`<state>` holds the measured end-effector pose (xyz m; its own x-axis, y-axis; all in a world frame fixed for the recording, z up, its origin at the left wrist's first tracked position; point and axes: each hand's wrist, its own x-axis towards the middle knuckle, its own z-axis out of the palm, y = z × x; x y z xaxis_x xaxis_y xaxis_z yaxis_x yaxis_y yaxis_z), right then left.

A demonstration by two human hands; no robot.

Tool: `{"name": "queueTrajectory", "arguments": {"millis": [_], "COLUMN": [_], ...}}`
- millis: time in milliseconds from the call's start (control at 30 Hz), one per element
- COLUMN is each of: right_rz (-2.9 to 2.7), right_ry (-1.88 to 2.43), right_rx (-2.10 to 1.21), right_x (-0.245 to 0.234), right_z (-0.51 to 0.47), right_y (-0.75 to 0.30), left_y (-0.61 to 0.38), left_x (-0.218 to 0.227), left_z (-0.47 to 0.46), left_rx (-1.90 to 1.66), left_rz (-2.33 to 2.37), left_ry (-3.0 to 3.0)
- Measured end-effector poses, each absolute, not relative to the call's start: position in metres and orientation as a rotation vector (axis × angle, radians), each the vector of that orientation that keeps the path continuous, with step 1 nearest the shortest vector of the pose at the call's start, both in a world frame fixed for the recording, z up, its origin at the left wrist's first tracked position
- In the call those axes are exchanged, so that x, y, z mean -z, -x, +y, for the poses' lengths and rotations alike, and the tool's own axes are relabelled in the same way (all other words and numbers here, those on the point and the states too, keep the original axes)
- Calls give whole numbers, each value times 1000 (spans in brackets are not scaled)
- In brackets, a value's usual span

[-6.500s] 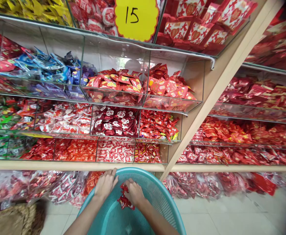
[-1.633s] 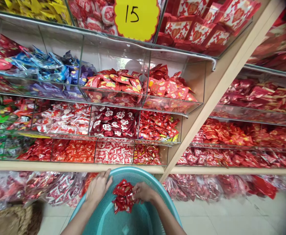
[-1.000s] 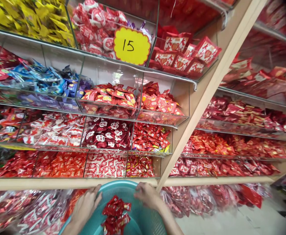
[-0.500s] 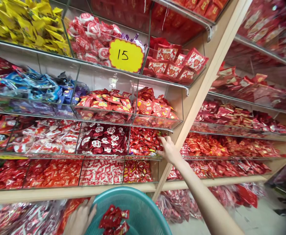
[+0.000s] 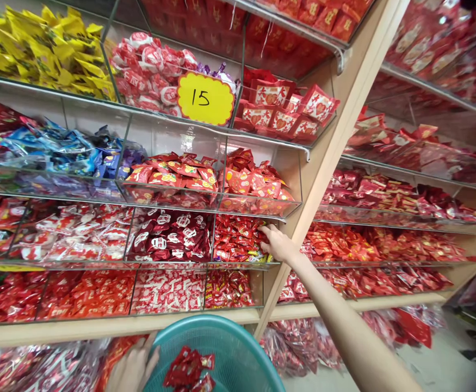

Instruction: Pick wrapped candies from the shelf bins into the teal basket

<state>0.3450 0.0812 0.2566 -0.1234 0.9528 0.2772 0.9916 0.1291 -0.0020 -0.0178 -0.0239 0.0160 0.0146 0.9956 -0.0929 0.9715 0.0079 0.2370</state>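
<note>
From where I stand, a small heap of red candies [image 5: 186, 367] already lies in the teal basket [image 5: 249, 351], covering only part of what I can see of its inside; I'd call that little beyond a start. The bin [image 5: 238, 237] of small red sweets up on the shelf looks well stocked, so plenty remains there. The person's right hand [image 5: 277, 244] is at that bin's front right corner, beside a few yellow-wrapped sweets [image 5: 257, 255]. Its fingers [image 5: 265, 231] stand partway open, a gap showing between forefinger and thumb, with nothing clearly in hold; any sweet tucked behind them would be hidden from me. The left hand [image 5: 134, 366] lies over the basket's left rim, fingers loosely spread, and I can't tell how firmly it grips.

As for the count: 2 hands, 1 basket, 1 heap inside it. Its wrappers overlap and the view cuts it off below, so I can't give a true number of candies. There is 1 yellow card [image 5: 205, 98] reading 15. Orange-printed packets [image 5: 176, 171] fill 2 compartments just above the bin, while maroon packets [image 5: 170, 237] fill 1 directly to its left. The packets and sweets on the shelves are too many to count.
</note>
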Motion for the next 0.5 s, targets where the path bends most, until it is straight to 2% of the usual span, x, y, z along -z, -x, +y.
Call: {"name": "queueTrajectory", "arguments": {"millis": [267, 500], "right_rz": [-2199, -2177], "right_ry": [1952, 1966], "right_rx": [523, 565], "right_x": [-247, -249], "right_z": [74, 79], "right_y": [-337, -334], "left_y": [20, 19], "left_x": [-10, -13], "left_z": [-24, -25], "left_rx": [-204, -131], "left_rz": [2060, 2068], "left_ry": [-2070, -2090]}}
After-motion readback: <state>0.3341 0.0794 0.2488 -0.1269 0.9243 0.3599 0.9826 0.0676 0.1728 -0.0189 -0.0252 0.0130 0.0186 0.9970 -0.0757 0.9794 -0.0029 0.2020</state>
